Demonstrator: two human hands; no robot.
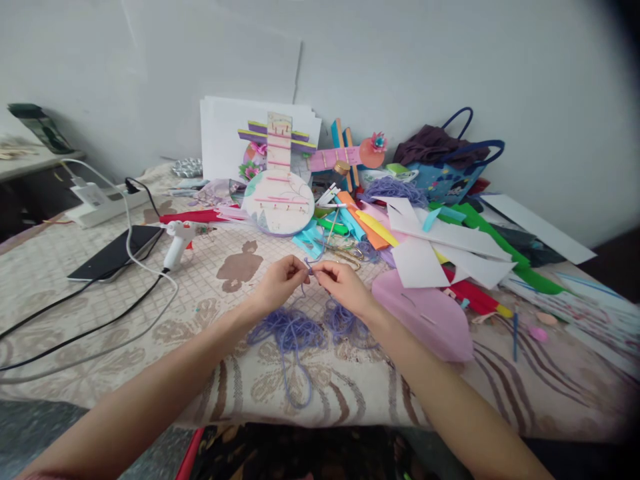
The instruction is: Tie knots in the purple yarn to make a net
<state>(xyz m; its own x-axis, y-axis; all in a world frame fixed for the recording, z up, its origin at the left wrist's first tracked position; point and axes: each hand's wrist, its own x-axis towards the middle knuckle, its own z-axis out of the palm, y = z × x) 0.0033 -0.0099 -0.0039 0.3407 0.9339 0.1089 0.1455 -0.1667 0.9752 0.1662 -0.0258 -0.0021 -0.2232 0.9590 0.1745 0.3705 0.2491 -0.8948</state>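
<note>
Purple yarn (pixel 309 269) is stretched between my two hands over the middle of the table. My left hand (pixel 284 280) pinches it with thumb and forefinger, and a short end dangles below. From the other side my right hand (pixel 343 280) pinches the same strand, its fingertips almost touching the left ones. Under my hands lie a loose tangle of purple yarn (pixel 290 330) with a loop trailing toward the table edge, and a smaller tangle (pixel 347 323) partly behind my right wrist. Whether the strand is knotted is too small to tell.
A white glue gun (pixel 177 243) and a black tablet-like slab (pixel 117 253) lie left among cables. A decorated round board (pixel 278 203) stands behind. Paper scraps (pixel 420 260), a pink felt piece (pixel 425 320) and a blue bag (pixel 450 180) crowd the right.
</note>
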